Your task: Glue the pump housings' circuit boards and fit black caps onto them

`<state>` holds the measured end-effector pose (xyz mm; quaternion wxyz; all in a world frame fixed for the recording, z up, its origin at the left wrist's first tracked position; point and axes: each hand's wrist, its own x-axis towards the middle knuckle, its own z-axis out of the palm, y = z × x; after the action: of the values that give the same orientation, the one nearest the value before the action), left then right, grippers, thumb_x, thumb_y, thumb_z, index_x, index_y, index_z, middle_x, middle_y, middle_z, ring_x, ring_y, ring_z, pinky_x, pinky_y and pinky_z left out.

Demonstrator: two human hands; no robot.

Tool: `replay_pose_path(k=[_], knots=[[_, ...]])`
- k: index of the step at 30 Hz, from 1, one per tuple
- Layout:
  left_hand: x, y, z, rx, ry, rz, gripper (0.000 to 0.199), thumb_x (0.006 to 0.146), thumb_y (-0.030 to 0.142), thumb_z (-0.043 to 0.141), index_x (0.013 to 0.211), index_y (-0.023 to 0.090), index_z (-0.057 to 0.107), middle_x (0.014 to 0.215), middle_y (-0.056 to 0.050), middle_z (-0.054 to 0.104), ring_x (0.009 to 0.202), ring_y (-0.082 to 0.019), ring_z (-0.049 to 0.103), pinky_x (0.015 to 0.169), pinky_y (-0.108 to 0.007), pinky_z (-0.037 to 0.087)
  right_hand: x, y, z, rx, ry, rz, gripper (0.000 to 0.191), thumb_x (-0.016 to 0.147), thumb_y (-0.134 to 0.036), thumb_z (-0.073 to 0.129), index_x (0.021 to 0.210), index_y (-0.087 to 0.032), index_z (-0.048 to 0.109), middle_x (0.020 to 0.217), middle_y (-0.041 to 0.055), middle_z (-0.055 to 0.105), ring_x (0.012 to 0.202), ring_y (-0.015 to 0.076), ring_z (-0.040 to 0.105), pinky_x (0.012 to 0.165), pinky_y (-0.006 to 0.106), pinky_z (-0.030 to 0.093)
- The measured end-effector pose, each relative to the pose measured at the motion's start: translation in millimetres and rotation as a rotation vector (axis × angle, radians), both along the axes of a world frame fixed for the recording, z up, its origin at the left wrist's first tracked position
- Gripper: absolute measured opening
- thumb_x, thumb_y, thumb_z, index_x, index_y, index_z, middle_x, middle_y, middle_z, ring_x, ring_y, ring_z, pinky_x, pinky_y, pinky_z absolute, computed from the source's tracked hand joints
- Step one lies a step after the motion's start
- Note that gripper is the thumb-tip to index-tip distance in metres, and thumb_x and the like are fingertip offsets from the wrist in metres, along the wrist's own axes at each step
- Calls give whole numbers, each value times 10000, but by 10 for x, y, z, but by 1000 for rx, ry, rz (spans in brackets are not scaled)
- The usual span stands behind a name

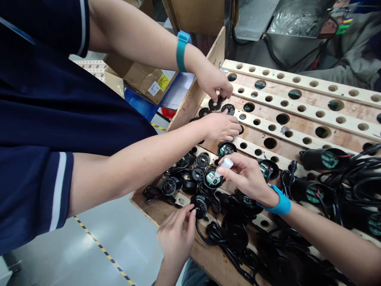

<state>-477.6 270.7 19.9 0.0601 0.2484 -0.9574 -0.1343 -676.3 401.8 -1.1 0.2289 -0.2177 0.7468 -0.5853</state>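
Note:
My right hand [245, 176], with a blue wristband, is closed around a small white bottle [226, 163]. The bottle is tilted, and its thin tip points down at a green circuit board [212, 178] inside a round black housing. Low in the view, my left hand [178, 228] pinches the edge of a black round part [200, 205] with a patterned face. Just how the fingertips grip it is partly hidden. Between my hands lie a black ring-shaped disc [197, 174] and several patterned round parts [203, 160].
A co-worker's hands [223, 125] reach over black discs [214, 104] at the upper left of the wooden rack [300, 81], which has rows of holes. Black cylinders with cables [324, 159] crowd its right side. A cardboard box [139, 77] stands behind.

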Motion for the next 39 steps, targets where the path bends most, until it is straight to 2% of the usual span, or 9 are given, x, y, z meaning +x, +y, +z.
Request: replay_pose_path(k=[5,10,16,28,35,39], knots=[[15,-1,-9,-16,17,-17,291,923,404,409,872,283,669,649,61,688,595,-124,683,536,-265,545,4,10,-46,-2,-61,-8,237,819,-413,629,827,-177,645,715,20,608,574,113,529,527,253,437],[45,-14,14,-3,5,-82,150,900,299,532,954,254,665,710,35,703,645,-148,685,599,-272,552,0,14,-32,-13,-100,-21,241,799,-417,641,805,-176,638,687,18,606,565,117,527,510,249,431],[25,-41,31,-16,26,-106,144,891,292,556,919,232,684,692,32,703,595,-115,663,581,-216,501,-23,64,-18,-6,-109,-20,229,797,-411,640,786,-183,630,675,21,605,564,121,522,510,253,438],[53,-52,-10,-7,41,-115,141,901,284,542,927,235,672,710,28,705,616,-112,661,582,-209,477,-11,3,-46,-42,-131,-6,215,811,-392,635,807,-178,640,680,12,588,559,110,534,503,243,443],[58,-60,-9,-14,39,-123,161,901,289,536,921,225,683,706,9,710,604,-121,663,565,-208,481,-61,68,9,-39,-188,0,187,802,-370,635,764,-187,626,664,3,580,527,103,515,467,232,426],[64,-55,-24,-9,60,-110,163,905,282,529,920,227,682,690,18,704,585,-115,655,561,-207,480,-66,44,5,-107,-301,-40,190,799,-382,642,757,-197,627,692,7,589,542,112,531,488,239,475]])
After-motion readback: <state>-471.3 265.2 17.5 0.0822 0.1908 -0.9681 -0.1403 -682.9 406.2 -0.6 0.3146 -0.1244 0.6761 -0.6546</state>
